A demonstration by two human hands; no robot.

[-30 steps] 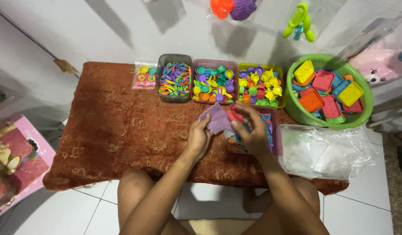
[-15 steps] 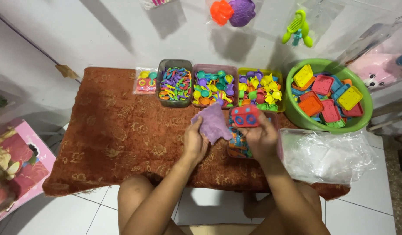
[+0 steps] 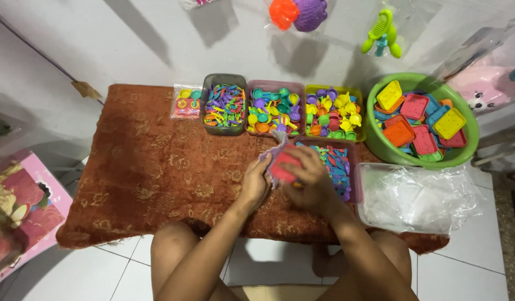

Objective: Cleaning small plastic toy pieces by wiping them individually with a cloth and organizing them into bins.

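My left hand holds a purple cloth pressed against a small red plastic toy block. My right hand grips that red block from the right side. Both hands meet over the brown patterned cloth of the low table, just left of a pink bin of small blue and mixed pieces. Most of the purple cloth is hidden between the hands and the block.
Along the far edge stand a grey bin, a pink bin and a yellow-green bin, all full of coloured plastic pieces. A green basin with toy trays sits at right, clear plastic bags in front. A small packet lies at left.
The red block came down from in front of the bins to meet the purple cloth. The cloth has bunched up around the block and both hands have closed together.
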